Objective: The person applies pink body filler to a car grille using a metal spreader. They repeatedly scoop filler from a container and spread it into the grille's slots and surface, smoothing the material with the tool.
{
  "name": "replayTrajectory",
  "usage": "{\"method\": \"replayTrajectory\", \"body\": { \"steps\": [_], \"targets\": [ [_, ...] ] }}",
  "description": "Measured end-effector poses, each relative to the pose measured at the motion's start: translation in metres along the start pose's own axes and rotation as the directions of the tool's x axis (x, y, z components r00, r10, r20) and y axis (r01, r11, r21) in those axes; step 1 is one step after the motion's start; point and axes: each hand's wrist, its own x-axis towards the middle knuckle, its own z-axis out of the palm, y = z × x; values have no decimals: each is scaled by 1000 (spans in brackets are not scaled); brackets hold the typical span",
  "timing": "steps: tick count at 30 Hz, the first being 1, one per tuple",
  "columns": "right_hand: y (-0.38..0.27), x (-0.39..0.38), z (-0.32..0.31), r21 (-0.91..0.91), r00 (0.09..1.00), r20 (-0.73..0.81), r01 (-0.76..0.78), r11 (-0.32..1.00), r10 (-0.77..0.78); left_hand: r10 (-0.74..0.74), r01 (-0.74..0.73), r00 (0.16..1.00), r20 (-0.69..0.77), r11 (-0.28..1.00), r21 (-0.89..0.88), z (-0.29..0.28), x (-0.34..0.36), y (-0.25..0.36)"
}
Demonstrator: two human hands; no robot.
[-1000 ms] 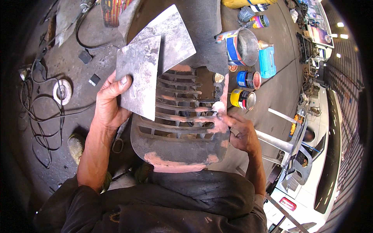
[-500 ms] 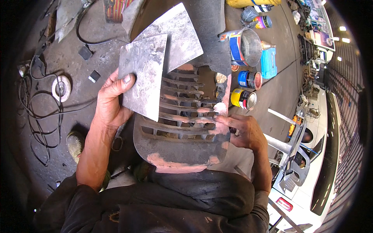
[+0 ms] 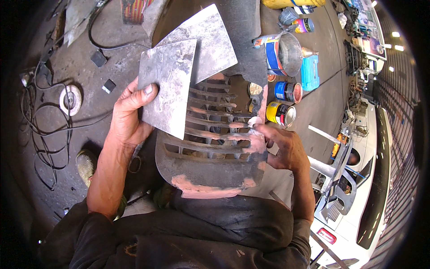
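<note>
My left hand [image 3: 129, 117] grips two smudged, flat metal plates, the front one [image 3: 165, 85] overlapping the rear one [image 3: 206, 42], with the thumb on the front plate. Beneath them, a dark slatted vehicle panel [image 3: 201, 166] sits above my lap, patched with pink filler [image 3: 204, 190] along its edges and slats. My right hand [image 3: 282, 148] touches the panel's right edge, index finger extended onto a small whitish blob of paste [image 3: 254, 120] and thumb lower down, apart from it. I see nothing held in it, though some fingertips are hidden.
Cans [image 3: 285, 92], a metal bucket [image 3: 289, 56] and a blue case [image 3: 310, 71] stand at the right. Cables [image 3: 49, 134] and a round disc [image 3: 70, 101] lie on the left floor. A metal frame [image 3: 327, 168] and white vehicles [image 3: 371, 179] are farther right.
The plates in my left hand have shifted slightly right. My right hand has moved a little up and right, and its fingertip now partly covers the whitish blob.
</note>
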Motion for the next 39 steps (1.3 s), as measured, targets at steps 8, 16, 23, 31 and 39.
{"method": "replayTrajectory", "body": {
  "steps": [8,16,23,31,39],
  "targets": [
    [-4,12,-4,-160,993,96,77,984,-62,5,1,998,-58,996,93,1,0,-1],
    [-3,10,-5,-93,983,147,-101,991,114,0,0,1000,-30,1000,-8,4,0,-1],
    [6,5,-4,-52,984,180,-3,999,12,-4,4,1000,-21,1000,-22,2,0,-2],
    [-10,14,-10,-141,977,212,21,990,10,2,-2,1000,-12,1000,-14,2,0,-2],
    [1,1,-10,62,987,111,-127,990,120,-5,4,1000,-21,1000,-14,5,-1,-1]
  ]
}}
